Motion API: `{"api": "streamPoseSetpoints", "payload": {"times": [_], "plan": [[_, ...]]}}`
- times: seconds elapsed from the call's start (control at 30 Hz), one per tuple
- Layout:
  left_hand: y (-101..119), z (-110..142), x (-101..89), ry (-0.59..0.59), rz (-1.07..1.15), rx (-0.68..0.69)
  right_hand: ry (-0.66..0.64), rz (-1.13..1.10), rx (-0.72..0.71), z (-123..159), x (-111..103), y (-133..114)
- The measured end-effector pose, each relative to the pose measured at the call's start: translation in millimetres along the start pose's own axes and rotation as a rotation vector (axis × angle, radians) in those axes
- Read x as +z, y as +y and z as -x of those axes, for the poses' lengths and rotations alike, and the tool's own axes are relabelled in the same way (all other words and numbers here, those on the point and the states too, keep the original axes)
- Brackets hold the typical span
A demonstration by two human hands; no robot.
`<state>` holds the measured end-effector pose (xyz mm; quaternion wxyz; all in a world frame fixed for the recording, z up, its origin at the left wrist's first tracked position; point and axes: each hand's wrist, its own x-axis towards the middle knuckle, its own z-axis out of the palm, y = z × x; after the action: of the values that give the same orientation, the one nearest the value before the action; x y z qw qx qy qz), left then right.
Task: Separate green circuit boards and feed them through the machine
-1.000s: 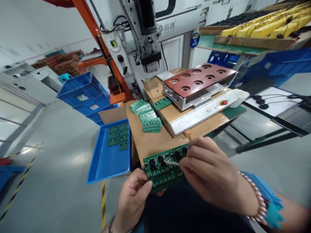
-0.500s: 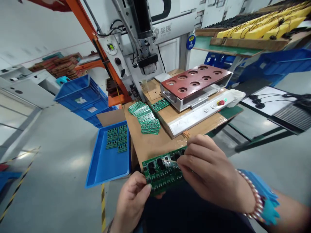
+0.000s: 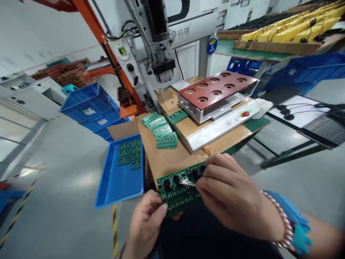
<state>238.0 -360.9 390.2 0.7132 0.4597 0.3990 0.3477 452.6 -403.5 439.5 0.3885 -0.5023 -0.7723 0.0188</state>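
Note:
My left hand [image 3: 148, 220] pinches the near left corner of a green circuit board [image 3: 180, 197], thumb on top and fingers partly beneath. The board is tilted in front of my body and carries round black components along its far half. Over its right part, my right hand [image 3: 233, 196] is closed on a thin pale stick [image 3: 188, 183]. The stick's tip lies by a black component near the board's left half; whether it touches is too small to tell. My right fingers hide the board's right end.
Fanned green circuit boards [image 3: 161, 129] lie on the brown workbench [image 3: 164, 162]. A blue tray [image 3: 118, 187] with more boards stands left. Behind are a red fixture plate [image 3: 215, 90] with round holes, a machine head [image 3: 164, 68] and a control bar [image 3: 215, 133] with a red button.
The stick's tip has shifted slightly over the board, staying near the same black components. The right hand moved a little with it; the left grip is the same. The camera view shifted slightly.

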Motion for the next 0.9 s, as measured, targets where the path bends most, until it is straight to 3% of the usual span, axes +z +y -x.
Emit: {"api": "streamPoseSetpoints", "payload": {"times": [0.9], "plan": [[-2.4,0.4,-2.3,0.016,0.037,0.019,-0.01,-0.004,0.012,1.3,2.7,-0.9]]}}
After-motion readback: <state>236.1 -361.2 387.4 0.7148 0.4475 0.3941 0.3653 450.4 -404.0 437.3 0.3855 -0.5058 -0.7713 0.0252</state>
